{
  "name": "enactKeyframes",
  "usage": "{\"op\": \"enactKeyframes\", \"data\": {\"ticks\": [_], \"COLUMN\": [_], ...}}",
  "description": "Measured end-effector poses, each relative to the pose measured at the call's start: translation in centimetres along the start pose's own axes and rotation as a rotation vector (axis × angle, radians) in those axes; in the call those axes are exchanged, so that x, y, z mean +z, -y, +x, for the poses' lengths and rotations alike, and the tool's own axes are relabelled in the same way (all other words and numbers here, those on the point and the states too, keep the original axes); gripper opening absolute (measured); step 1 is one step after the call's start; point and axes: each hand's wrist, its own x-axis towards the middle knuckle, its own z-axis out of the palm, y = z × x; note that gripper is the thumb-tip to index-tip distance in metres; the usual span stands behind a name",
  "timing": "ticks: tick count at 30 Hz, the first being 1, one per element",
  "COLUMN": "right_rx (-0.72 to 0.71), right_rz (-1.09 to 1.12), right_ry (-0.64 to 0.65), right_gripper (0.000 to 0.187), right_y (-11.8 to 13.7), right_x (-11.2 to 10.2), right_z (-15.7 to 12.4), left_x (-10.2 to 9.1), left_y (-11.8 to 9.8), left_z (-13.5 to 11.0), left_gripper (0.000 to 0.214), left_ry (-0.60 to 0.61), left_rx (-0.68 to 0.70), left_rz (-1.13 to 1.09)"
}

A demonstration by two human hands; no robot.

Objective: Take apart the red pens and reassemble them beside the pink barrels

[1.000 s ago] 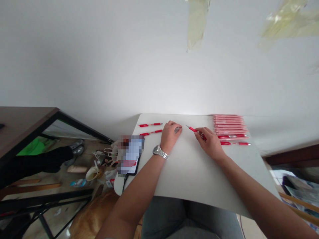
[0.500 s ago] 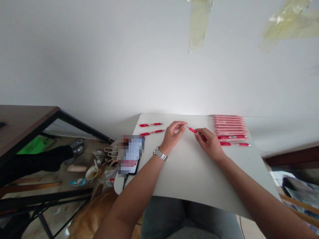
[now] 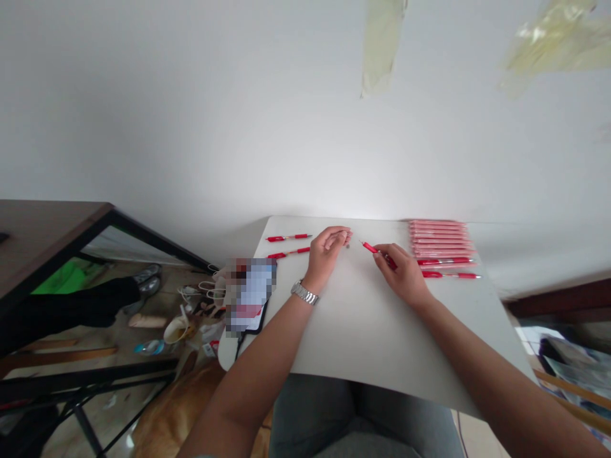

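My right hand (image 3: 400,273) is closed around a red pen (image 3: 369,247) that points up and to the left. A thin bare point shows at the pen's end, without the silver cone around it. My left hand (image 3: 329,248), with a metal watch at the wrist, is a short way left of the pen. Its fingers are pinched together, and a small grey pen tip (image 3: 348,246) shows just below the fingertips. Two red pens, one of them a pen (image 3: 288,238) near the far left edge, lie left of my left hand.
Right of my right hand, a row of pink-wrapped pens (image 3: 439,238) lies by the wall, with red pens (image 3: 451,275) in front. A phone (image 3: 252,296) lies at the table's left edge. A tan-furred animal (image 3: 174,413) and a cup (image 3: 176,331) are on the floor at left.
My left hand has drawn away to the left from the pen. The silver cone has come off the pen's end. My right hand has stayed nearly still.
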Motion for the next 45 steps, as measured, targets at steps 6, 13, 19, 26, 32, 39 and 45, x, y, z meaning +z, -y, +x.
{"op": "enactKeyframes", "data": {"ticks": [6,13,19,26,32,39,45], "right_rx": [-0.001,0.017,0.024,0.021,0.022,0.012,0.026], "right_rz": [0.000,-0.012,-0.013,-0.017,-0.022,-0.027,-0.029], "right_ry": [-0.021,-0.030,-0.031,-0.022,-0.019,-0.024,-0.025], "right_gripper": [0.028,0.028,0.028,0.027,0.026,0.027,0.027], "right_y": [-0.2,-0.2,-0.2,-0.2,-0.4,-0.5,-0.5], "right_x": [0.0,0.1,0.1,0.1,0.1,0.2,0.2], "right_z": [0.0,0.0,0.0,0.0,0.0,0.0,0.0], "left_x": [-1.4,-2.0,-2.1,-2.1,-1.8,-1.7,-1.7], "left_y": [0.6,1.0,1.2,1.8,1.7,1.2,1.3], "left_z": [0.5,0.3,0.1,0.4,0.4,0.3,0.3], "left_gripper": [0.023,0.024,0.018,0.020,0.020,0.019,0.017], "left_ry": [-0.020,0.013,0.041,0.046,0.065,0.078,0.071], "left_rx": [0.080,0.199,0.240,0.224,0.189,0.178,0.180], "left_rz": [0.250,0.716,0.920,0.940,0.959,1.050,1.024]}}
